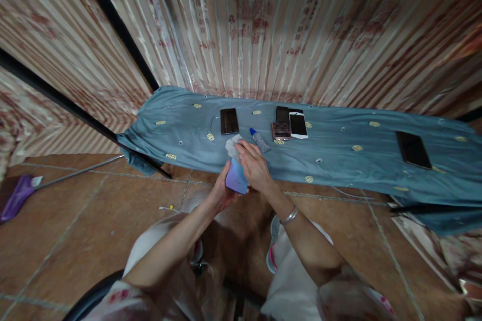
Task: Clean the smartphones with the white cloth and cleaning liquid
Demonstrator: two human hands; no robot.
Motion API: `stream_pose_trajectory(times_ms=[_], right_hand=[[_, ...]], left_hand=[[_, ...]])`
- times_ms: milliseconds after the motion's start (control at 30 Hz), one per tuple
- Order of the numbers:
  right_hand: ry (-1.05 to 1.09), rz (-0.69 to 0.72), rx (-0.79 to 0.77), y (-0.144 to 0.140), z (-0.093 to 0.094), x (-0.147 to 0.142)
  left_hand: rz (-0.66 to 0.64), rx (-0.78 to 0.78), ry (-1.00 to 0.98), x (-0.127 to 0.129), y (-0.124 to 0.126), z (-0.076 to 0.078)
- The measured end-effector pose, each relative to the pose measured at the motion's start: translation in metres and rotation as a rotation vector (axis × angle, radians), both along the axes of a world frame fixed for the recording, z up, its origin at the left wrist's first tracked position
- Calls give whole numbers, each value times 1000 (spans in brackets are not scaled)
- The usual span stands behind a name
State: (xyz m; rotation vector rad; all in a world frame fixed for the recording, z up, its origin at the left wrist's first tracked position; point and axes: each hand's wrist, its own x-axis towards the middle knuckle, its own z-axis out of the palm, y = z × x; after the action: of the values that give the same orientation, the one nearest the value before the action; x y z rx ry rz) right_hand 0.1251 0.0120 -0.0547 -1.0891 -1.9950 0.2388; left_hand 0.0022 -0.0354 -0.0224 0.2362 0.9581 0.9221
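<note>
Phones (297, 125) and small bottle (259, 140) on blue cloth (339, 150) beyond hands.

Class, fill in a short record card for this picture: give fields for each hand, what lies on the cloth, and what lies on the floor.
Left hand: holds a purple-blue phone from below.
Right hand: presses a white cloth wad onto the phone's upper end.
Blue cloth: bears a dark phone, a small bottle, a group of three phones and a black phone.
Floor: brown tiles, with a purple broom at left.
</note>
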Motion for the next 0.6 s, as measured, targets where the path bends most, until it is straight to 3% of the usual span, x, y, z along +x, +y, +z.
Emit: stream_pose_trajectory(times_ms=[100,367,600], right_hand=[[-17,-15,6,0,-1,2],[-9,114,-19,-23,0,-15],[-27,55,-18,-14,-3,-11]], left_hand=[[-13,26,17,0,0,-5],[108,45,-41,-5,10,-2],[56,64,22,-3,8,-9]])
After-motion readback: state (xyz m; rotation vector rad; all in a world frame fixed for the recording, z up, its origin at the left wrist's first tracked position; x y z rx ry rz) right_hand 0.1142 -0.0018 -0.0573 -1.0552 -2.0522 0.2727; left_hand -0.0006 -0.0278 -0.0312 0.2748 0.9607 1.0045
